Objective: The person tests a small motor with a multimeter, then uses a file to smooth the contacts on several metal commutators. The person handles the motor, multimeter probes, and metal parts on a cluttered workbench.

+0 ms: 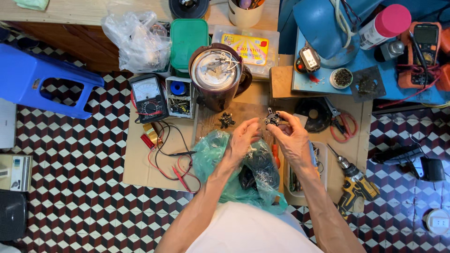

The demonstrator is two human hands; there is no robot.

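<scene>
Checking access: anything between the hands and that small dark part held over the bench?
Nothing visible. The right hand already holds the small dark part at its fingertips, and the left hand is beside it, fingertips close to the part; contact can't be told. The green plastic bag lies below the hands, not between.

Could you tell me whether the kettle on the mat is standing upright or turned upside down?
Upside down: the kettle shows its round metal base with exposed wires facing the camera.
</scene>
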